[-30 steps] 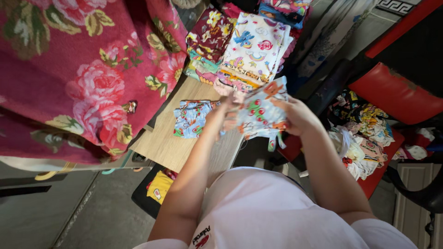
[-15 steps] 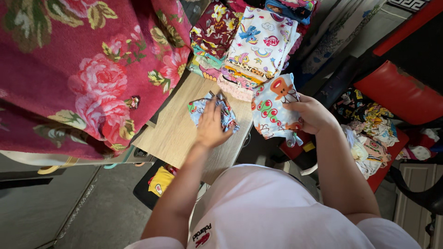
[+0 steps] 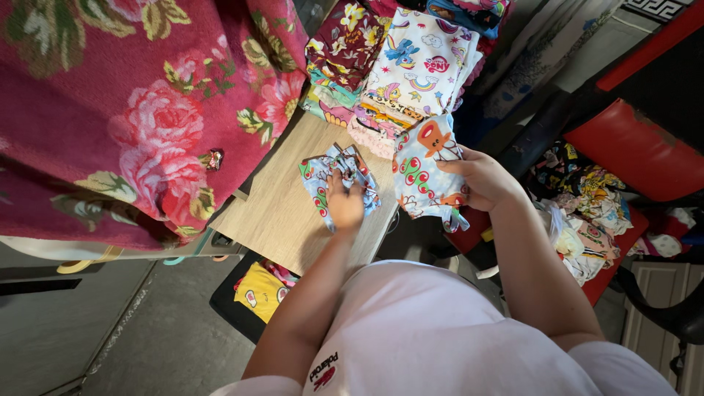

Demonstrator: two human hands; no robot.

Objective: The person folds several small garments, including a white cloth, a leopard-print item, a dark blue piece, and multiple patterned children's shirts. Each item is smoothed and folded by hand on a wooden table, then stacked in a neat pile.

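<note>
Cloth [image 3: 429,172] in right hand [image 3: 484,180]

A crumpled pale-blue printed cloth [image 3: 337,180] lies on the wooden board, beside a white printed cloth [image 3: 425,176] held upright.

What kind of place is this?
Probably a small home sewing or clothes-sorting spot: stacked printed fabric pieces, a wooden table, and a heap of cloth scraps beside a red chair.
</note>
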